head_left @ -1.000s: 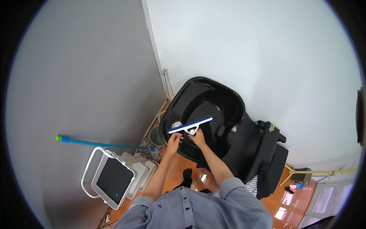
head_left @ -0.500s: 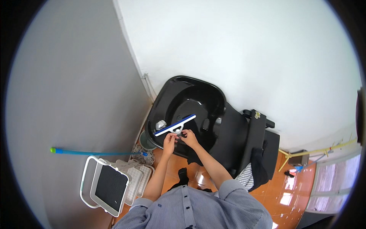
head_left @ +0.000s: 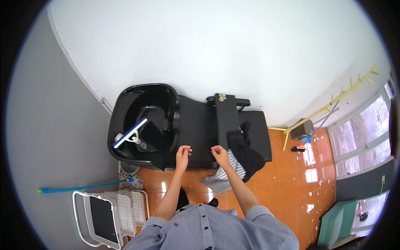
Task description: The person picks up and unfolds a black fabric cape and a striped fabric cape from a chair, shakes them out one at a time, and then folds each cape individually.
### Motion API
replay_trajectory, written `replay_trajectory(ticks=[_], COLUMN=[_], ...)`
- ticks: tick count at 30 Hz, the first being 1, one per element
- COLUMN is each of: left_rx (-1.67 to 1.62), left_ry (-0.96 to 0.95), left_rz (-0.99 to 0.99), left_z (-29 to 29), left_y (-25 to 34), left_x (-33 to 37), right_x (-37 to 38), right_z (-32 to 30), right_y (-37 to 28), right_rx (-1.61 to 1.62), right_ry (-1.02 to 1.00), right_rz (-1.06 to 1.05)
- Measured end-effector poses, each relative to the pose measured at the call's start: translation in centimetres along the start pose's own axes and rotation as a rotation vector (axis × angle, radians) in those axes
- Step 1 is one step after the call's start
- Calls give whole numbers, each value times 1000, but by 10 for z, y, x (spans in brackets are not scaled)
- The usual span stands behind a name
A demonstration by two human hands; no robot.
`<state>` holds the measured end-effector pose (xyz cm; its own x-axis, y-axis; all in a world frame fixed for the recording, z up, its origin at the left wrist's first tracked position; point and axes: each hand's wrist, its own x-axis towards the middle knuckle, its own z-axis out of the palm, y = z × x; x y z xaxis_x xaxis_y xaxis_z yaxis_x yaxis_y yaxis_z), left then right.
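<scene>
My left hand [head_left: 183, 157] is held over the front edge of a black padded salon chair [head_left: 198, 125], fingers loosely bent and apart, holding nothing. Across from it, my right hand [head_left: 220, 155] hovers by the near end of the chair's armrest [head_left: 227, 116], its fingers curled loosely and empty. A squeegee [head_left: 132, 131] with a white frame and a blue blade edge rests slantwise in the black wash basin [head_left: 118, 100], left of my hands. Black clothing [head_left: 250, 156] and a grey-white striped cloth [head_left: 234, 163] hang over the armrest, close to my right forearm.
A white tiered cart [head_left: 118, 216] stands at lower left, with a blue-handled mop [head_left: 87, 187] leaning near it. Below the basin sits a bucket [head_left: 129, 168]. A yellow coat stand [head_left: 312, 117] rises at the right. White and grey walls close off the back and left.
Both hands have let go of the squeegee, which now lies in the basin. My hands have moved apart and right, over the chair. The view has shifted right.
</scene>
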<state>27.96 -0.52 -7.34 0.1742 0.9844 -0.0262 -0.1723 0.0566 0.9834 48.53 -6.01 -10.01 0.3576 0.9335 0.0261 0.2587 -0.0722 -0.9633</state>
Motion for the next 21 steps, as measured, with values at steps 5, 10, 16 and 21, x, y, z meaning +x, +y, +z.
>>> replay_trajectory(ticks=[5, 10, 16, 21], left_rx=[-26, 18, 195, 312], left_ry=[-89, -190, -342, -407], left_rz=[-96, -166, -218, -194], left_z=[90, 144, 181, 202], left_y=[-45, -90, -116, -126], left_x=[-63, -105, -111, -97], right_x=[-64, -106, -115, -115], right_z=[-127, -185, -195, -192], right_y=[37, 82, 110, 128], right_rx=[-282, -512, -602, -592], right_ry=[199, 242, 257, 224], right_rz=[109, 226, 574, 650])
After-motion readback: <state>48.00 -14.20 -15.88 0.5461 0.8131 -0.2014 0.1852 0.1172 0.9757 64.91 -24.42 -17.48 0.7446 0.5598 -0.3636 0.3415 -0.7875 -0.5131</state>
